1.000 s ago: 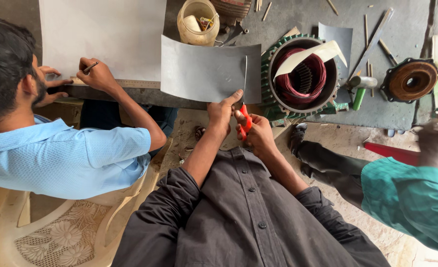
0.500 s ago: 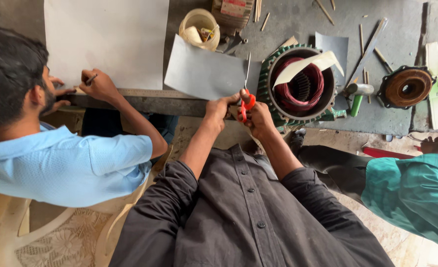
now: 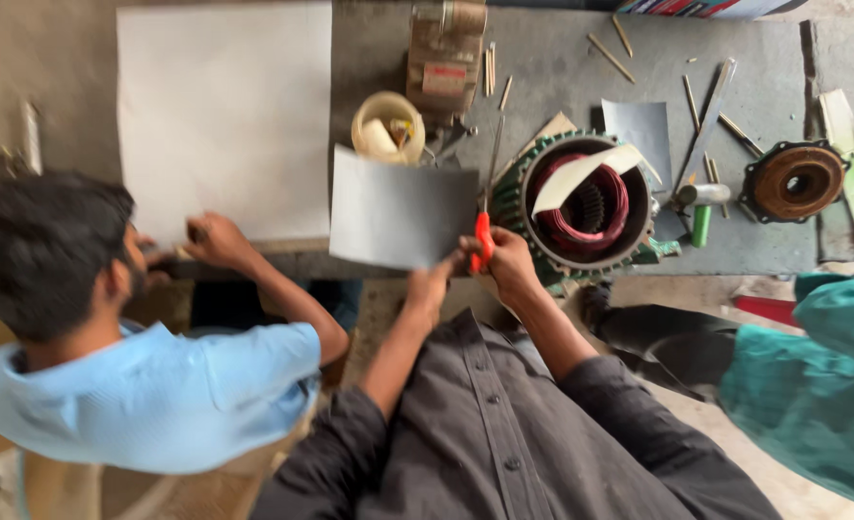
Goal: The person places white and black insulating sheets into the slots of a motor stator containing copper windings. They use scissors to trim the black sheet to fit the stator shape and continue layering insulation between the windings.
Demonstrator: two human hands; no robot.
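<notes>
The one view looks straight down from the head. The person's left hand (image 3: 433, 285) pinches the lower edge of one grey sheet (image 3: 400, 207), holding it up over the front edge of the workbench (image 3: 562, 67). The right hand (image 3: 510, 266) is clenched around the red handles of one pair of scissors (image 3: 486, 217), whose thin blades run up along the right edge of that sheet. The sheet hangs between a small cream tub (image 3: 387, 126) behind it and one round motor shell (image 3: 581, 204) just to its right.

The motor shell has a green ribbed rim and dark red windings inside, with one pale strip of paper (image 3: 581, 171) curling across its opening. A second, smaller grey sheet (image 3: 645, 130) lies flat behind the shell. To the far right sits one round end cover (image 3: 797, 182) with a rusty brown middle. Several thin wooden sticks (image 3: 609, 58) are scattered over the bench top, too blurred to count exactly. One large white sheet (image 3: 224, 116) covers the left part of the bench.

Two other people show. One in a light blue shirt (image 3: 147, 395) on the left has a hand (image 3: 213, 238) resting at the white sheet's near edge; what it grips cannot be told. One teal sleeve (image 3: 812, 385) enters from the right.
</notes>
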